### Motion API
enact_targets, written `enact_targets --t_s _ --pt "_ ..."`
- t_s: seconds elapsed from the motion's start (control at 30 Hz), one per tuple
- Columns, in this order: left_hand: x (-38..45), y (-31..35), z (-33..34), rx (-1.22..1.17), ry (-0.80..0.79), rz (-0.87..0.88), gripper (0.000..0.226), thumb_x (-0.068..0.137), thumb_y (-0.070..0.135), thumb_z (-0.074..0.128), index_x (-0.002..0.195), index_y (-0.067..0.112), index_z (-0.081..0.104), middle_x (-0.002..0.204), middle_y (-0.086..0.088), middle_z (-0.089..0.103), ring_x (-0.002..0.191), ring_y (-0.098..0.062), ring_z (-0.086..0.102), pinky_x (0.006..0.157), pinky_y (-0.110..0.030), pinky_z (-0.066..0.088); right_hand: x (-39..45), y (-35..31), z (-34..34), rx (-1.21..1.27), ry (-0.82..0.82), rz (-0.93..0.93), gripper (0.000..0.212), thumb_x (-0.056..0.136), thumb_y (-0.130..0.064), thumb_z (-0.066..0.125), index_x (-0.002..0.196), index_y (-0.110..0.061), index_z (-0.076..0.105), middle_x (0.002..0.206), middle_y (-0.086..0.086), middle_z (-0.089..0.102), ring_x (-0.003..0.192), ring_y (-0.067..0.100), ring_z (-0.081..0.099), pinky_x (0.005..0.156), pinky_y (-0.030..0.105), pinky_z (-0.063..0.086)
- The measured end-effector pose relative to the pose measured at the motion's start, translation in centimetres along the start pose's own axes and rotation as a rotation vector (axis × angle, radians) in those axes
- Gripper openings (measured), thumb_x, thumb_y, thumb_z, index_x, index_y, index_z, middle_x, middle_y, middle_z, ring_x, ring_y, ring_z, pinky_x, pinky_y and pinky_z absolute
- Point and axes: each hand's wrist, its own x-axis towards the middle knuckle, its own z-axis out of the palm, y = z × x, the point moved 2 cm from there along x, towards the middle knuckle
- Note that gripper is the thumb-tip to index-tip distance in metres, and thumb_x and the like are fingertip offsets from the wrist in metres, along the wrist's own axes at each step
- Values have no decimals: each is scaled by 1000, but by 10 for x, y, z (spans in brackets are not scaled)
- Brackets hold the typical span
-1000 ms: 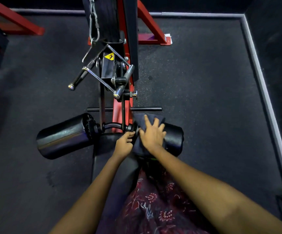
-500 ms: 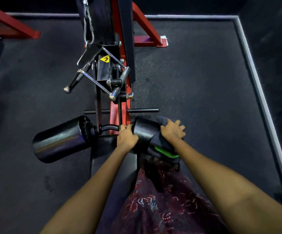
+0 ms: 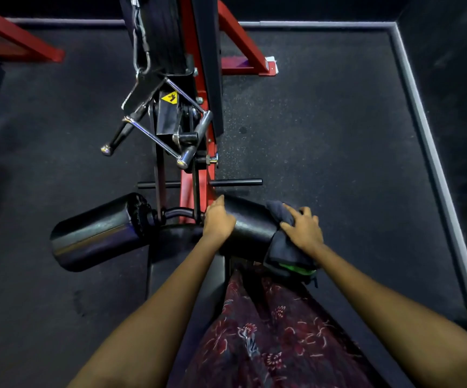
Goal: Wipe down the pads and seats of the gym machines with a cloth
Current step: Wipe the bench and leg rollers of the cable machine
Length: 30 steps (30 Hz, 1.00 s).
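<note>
Nearest, a dark red floral-patterned garment (image 3: 268, 340) covers the person's lap, beside the black padded seat (image 3: 187, 281) of the machine. Just beyond, the right hand (image 3: 303, 231) lies with spread fingers pressed on a dark blue cloth with a green edge (image 3: 285, 250), draped over the outer, right end of the black cylindrical right roller pad (image 3: 251, 222). The left hand (image 3: 218, 219) curls over that pad's inner end, next to the centre post, apparently steadying it. The pad's long axis runs left to right, its far end tilted slightly away. The matching black left roller pad (image 3: 95, 233) lies opposite, pointing out to the left.

By my reading, the wipe of the right pad is under way at its outer end; the left pad and seat show no cloth on them, and whether they are done cannot be told. Farther off hangs a chrome triangular cable handle (image 3: 153, 127) against the red steel frame (image 3: 240, 40).
</note>
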Motion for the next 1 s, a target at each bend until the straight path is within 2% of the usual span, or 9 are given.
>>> enact_targets --t_s 0.1,0.27,0.4,0.53,0.6,0.67,0.8,0.9,1.0 --pt "-5 -1 3 77 16 30 63 84 -3 46 145 0 31 146 -17 37 136 -31 33 114 -32 23 22 -17 -9 -23 -61 90 51 93 -40 51 142 -33 40 142 14 33 125 44 34 103 47 36" --pt "-22 -11 4 111 72 53 66 78 -7 44 143 1 34 138 -17 40 130 -33 36 109 -33 26 28 -83 0 -15 -70 40 49 93 -43 50 140 -33 42 142 12 34 128 41 33 104 50 34" --pt "-35 -30 5 25 84 38 73 73 -11 45 144 2 34 139 -19 39 129 -35 39 107 -35 31 -4 -110 24 -101 -9 -137 59 92 -39 52 147 -35 29 142 12 31 126 39 32 99 49 37" --pt "-45 -45 -1 -14 53 -14 73 75 -14 43 145 8 35 129 -13 43 117 -29 49 92 -29 39 -29 -66 32 -233 10 -410 71 90 -38 55 149 -41 15 145 7 28 116 34 37 91 44 42" --pt "-50 -49 -1 -2 20 -5 74 75 -15 42 145 9 35 125 -10 43 113 -27 51 87 -27 39 -29 -36 26 -250 33 -360 71 90 -39 54 149 -42 15 145 6 29 115 33 38 92 43 42" --pt "-51 -51 -1 5 2 8 75 75 -15 41 146 10 35 124 -8 43 112 -25 52 87 -28 41 -19 -24 19 -159 57 -174 65 91 -40 52 149 -39 22 144 9 30 118 36 36 94 44 41" --pt "-49 -50 -1 15 0 11 71 76 -14 42 144 7 37 126 -8 43 112 -27 52 91 -31 41 9 -53 9 -37 10 124 54 93 -42 50 144 -31 38 144 12 30 127 41 30 102 50 33" --pt "-45 -54 -2 -37 15 1 63 74 -14 42 135 1 44 124 -11 47 114 -28 52 95 -32 42 9 -99 16 -42 -15 83 53 92 -42 51 141 -28 40 143 13 31 127 40 31 100 48 34" --pt "-39 -57 -5 -146 52 -74 52 74 -6 44 125 -3 48 103 -12 54 97 -28 55 81 -23 39 -7 -124 34 -93 -2 -87 63 92 -41 51 149 -33 25 146 13 25 129 41 29 100 49 35"
